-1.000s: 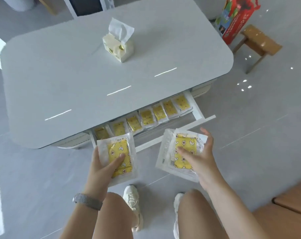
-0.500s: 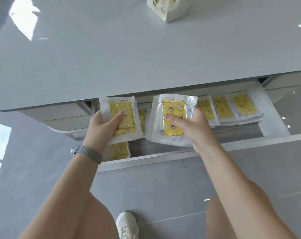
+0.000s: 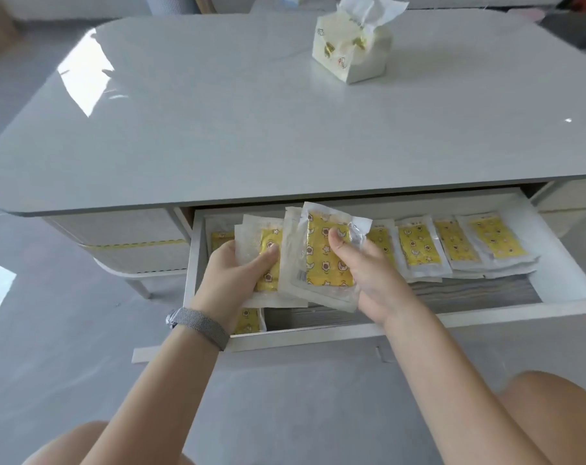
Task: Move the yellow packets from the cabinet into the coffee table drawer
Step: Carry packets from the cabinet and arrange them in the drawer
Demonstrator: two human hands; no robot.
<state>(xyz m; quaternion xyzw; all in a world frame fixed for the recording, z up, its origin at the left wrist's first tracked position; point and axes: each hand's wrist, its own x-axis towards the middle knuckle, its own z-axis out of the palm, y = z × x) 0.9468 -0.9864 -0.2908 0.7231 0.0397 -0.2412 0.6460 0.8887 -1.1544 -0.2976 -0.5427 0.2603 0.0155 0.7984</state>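
Observation:
The white coffee table drawer [image 3: 486, 318] stands pulled open under the grey tabletop. Inside, several yellow packets [image 3: 452, 245] in clear wrappers lie in an overlapping row toward the right. My left hand [image 3: 229, 278] grips a small stack of yellow packets [image 3: 268, 263] over the drawer's left part. My right hand [image 3: 365, 273] grips another stack of packets [image 3: 322, 260], thumb on top, overlapping the left stack. One more packet [image 3: 246, 320] lies at the drawer's front left, below my left wrist.
A tissue pack [image 3: 352, 50] stands on the grey coffee table top [image 3: 251, 129] at the back right. The drawer front rail [image 3: 318, 337] juts toward me. My knees show at the bottom, over grey floor.
Both hands have come closer together over the drawer's left half, so the two stacks now overlap. The camera has pulled back and shows more tabletop.

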